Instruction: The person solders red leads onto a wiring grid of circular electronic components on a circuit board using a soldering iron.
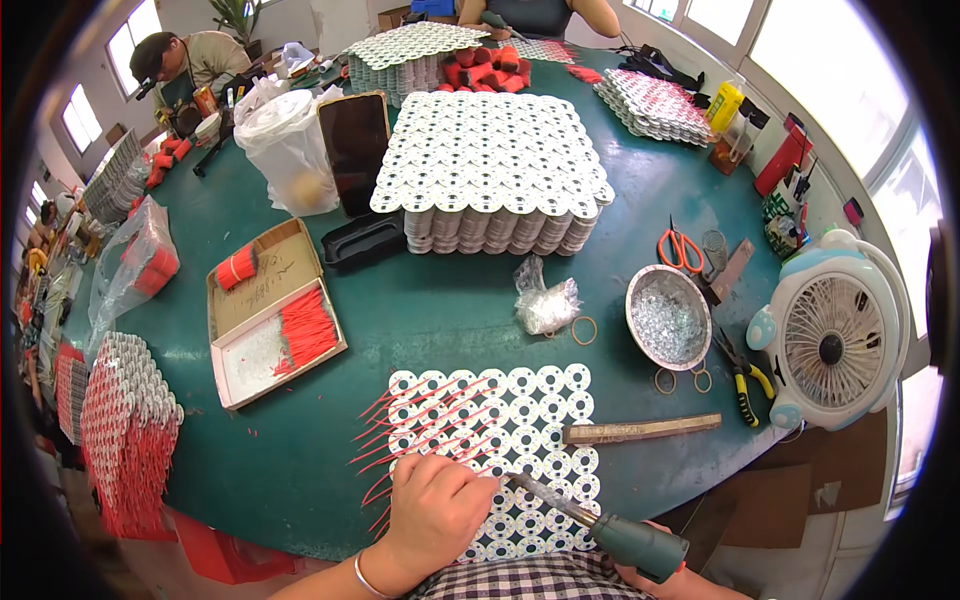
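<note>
A sheet of round white circuit boards (525,440) lies flat at the table's near edge. Thin red wires (425,415) run in slanted rows over its left half, their ends sticking out past the left edge. My left hand (435,510) rests on the sheet, fingers pinched together; what they hold is hidden. My right hand (640,575), mostly covered, is wrapped around a green-handled soldering iron (635,545). Its metal tip points left and meets the sheet beside my left fingertips. A flat wooden strip (640,429) lies across the sheet's right edge.
A tall stack of board sheets (490,150) stands behind. To the left lies an open cardboard box (225,365) of red wires. At right are a metal bowl (669,316) of small clear pieces, pliers (742,375), scissors (680,248) and a fan (830,345). Two other people work farther off.
</note>
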A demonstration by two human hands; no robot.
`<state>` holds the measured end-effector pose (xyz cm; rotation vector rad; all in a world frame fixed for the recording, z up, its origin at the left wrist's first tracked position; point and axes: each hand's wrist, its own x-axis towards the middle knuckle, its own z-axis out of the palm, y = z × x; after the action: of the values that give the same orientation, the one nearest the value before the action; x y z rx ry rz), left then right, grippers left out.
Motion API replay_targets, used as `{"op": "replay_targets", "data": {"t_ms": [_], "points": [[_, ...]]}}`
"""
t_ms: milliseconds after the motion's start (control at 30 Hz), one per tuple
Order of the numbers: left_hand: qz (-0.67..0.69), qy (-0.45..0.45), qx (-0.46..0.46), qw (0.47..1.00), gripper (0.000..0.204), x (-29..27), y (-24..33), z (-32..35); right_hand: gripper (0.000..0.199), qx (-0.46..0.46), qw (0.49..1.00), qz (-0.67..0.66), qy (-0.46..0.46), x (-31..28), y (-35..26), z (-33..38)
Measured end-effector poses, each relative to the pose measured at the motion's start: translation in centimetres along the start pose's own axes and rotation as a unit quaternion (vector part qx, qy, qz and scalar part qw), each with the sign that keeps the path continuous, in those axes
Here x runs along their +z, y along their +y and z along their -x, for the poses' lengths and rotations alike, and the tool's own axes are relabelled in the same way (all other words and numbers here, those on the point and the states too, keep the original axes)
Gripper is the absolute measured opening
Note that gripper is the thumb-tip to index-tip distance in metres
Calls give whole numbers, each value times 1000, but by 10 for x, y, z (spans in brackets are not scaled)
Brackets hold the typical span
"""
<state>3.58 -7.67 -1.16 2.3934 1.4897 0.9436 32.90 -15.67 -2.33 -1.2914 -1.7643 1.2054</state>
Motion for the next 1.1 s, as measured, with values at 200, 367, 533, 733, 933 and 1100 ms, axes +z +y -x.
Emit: {"op": "replay_targets", "data": {"t_ms": [200,367,533,733,933,1100], "points": [[-27,-10,-16,999,15,-9,-1,7,33,101,984,-142,-29,4,-11,-13],[16,-34,-12,999,13,-7,5,-5,57,72,941,-274,185,3,-17,-24],[-59,121,-29,990,12,-54,-35,-20,45,59,902,-367,217,13,-24,-44],[-175,57,-166,969,18,-96,-146,-44,54,-1,893,-373,250,19,3,-48],[-218,-46,-190,956,18,-91,-160,-64,53,-27,898,-370,235,17,-1,-43],[-199,-4,-178,964,15,-86,-160,-63,53,-22,899,-366,238,16,1,-42]]}}
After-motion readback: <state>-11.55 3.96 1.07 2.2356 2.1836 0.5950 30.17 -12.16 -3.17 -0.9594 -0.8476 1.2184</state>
